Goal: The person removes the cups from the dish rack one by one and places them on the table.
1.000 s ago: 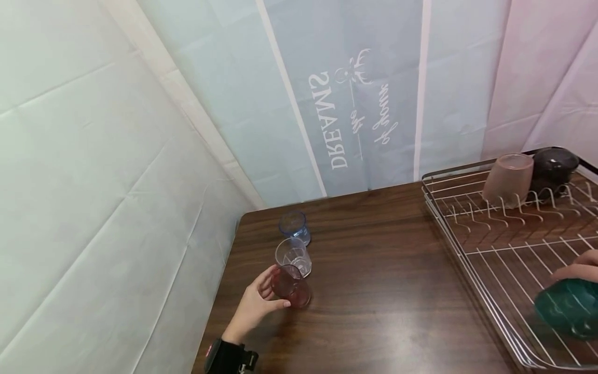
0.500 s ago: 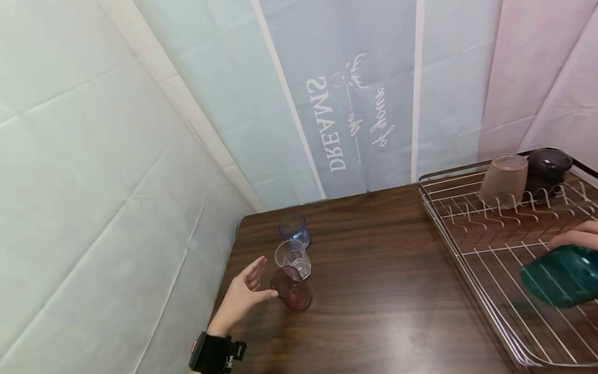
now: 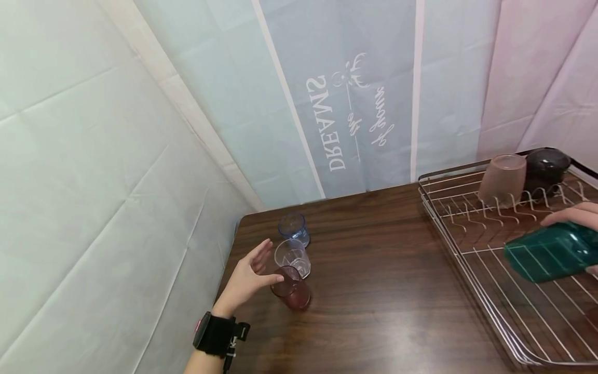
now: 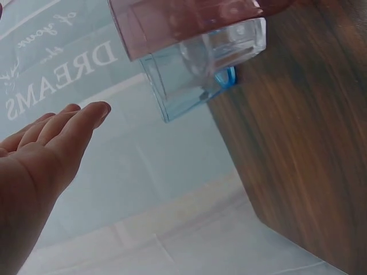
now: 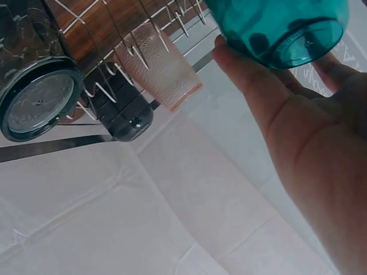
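A dark red cup (image 3: 293, 291) stands upright on the wooden table. Close to its left side is my left hand (image 3: 246, 278), fingers extended and thumb near the rim; the left wrist view shows this hand (image 4: 43, 152) apart from the cups. Behind the red cup stand a clear cup (image 3: 294, 259) and a blue cup (image 3: 295, 231) in a row. My right hand (image 3: 579, 215), cut off by the frame edge, grips a teal cup (image 3: 551, 252) lying tilted above the dish rack, its mouth toward the left. In the right wrist view, my fingers (image 5: 249, 77) wrap round its base end.
The wire dish rack (image 3: 448, 234) fills the right side of the table (image 3: 374, 291). A frosted pink cup (image 3: 503, 179) and a black cup (image 3: 546, 169) stand upside down at its back. A dark glass (image 5: 37, 103) shows in the right wrist view. Curtained walls border the table.
My left hand has let go of the dark red cup and drawn slightly left and up. My right hand has lifted the teal cup up and left over the rack, tilting it sideways.
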Demonstrator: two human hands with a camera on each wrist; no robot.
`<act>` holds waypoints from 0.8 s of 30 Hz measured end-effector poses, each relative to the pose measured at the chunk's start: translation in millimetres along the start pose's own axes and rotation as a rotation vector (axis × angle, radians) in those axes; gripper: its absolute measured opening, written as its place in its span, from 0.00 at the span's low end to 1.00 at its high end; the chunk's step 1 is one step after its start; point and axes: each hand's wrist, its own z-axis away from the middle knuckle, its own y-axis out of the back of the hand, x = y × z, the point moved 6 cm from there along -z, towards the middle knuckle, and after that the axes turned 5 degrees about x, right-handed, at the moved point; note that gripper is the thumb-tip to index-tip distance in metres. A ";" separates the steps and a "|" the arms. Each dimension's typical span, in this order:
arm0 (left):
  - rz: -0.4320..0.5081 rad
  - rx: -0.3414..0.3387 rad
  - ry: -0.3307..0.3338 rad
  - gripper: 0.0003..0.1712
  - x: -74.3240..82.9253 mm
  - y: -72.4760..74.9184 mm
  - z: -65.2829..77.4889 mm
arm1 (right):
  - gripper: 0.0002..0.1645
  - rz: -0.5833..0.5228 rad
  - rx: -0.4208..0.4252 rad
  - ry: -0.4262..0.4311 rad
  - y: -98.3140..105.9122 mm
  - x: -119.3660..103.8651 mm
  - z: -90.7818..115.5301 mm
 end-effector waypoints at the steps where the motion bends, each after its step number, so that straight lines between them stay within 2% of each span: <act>1: 0.004 -0.004 0.000 0.56 1.3 -0.8 -1.8 | 0.65 -0.020 0.033 -0.004 3.0 -3.2 -2.0; 2: 0.006 -0.007 -0.001 0.57 3.0 -1.5 -3.4 | 0.65 -0.054 0.069 0.010 6.1 -6.1 -4.6; 4: 0.008 -0.013 -0.008 0.57 6.5 -3.3 -6.7 | 0.64 -0.072 0.071 -0.003 10.3 -11.8 -12.7; 7: 0.027 -0.031 -0.022 0.57 11.5 -8.0 -11.8 | 0.62 -0.040 -0.010 -0.015 11.5 -16.8 -26.1; 10: 0.031 -0.058 -0.032 0.58 13.6 -14.1 -16.5 | 0.62 -0.057 -0.061 0.006 10.1 -24.1 -35.0; 16: 0.009 -0.085 -0.058 0.56 19.4 -21.9 -24.5 | 0.64 -0.139 -0.020 0.076 16.4 -47.1 -45.6; 19: 0.020 -0.088 -0.069 0.55 22.4 -24.9 -28.6 | 0.62 -0.194 -0.026 0.051 19.1 -59.2 -54.7; 24: 0.034 -0.122 -0.085 0.54 24.8 -33.8 -32.0 | 0.58 -0.285 -0.088 -0.022 18.1 -75.3 -70.4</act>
